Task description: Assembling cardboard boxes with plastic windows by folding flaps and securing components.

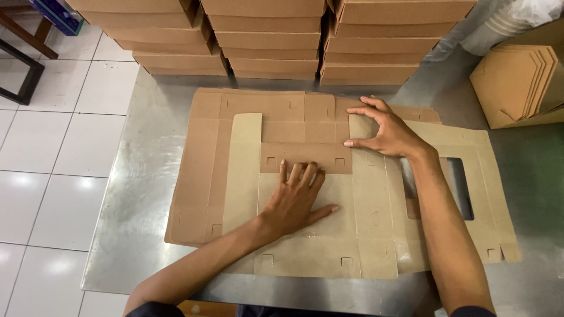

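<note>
Head cam, looking down at a steel table (147,176)

Flat brown cardboard box blank (364,229) lies unfolded across the table centre, creases + small slot cutouts visible. It sits on top of another flat blank (200,176) whose edge sticks out at 9 o'clock. A rectangular window cutout (461,188) shows in the blank at 3 o'clock, beside the right forearm

Left hand (296,199): palm down, flat on the blank's middle panel, fingers spread slightly + pointing to 12 o'clock, thumb out toward 3 o'clock. Fingertips touch the lower edge of a folded-over flap (305,157) w/ two square slots. Not gripping anything, just pressing

Right hand (388,132): at 1 o'clock from the left hand, well apart from it. Fingers spread + arched, pointing to 9 o'clock, thumb tip down on the blank near the flap's right end, index + others reaching over a small lighter panel (359,126). Looks like fingertip contact on the cardboard; can't tell if it's pinching an edge or only pressing

Surroundings:
- 12 o'clock: three stacks of folded brown boxes (270,41) along the table's far edge
- 2 o'clock: bundle of flat blanks leaning (517,82), clear plastic wrap (517,17) behind it
- 9 o'clock: white tiled floor (53,152), dark furniture legs (23,64) at 10 o'clock

Both forearms bare, dark sleeves at the bottom edge
</note>
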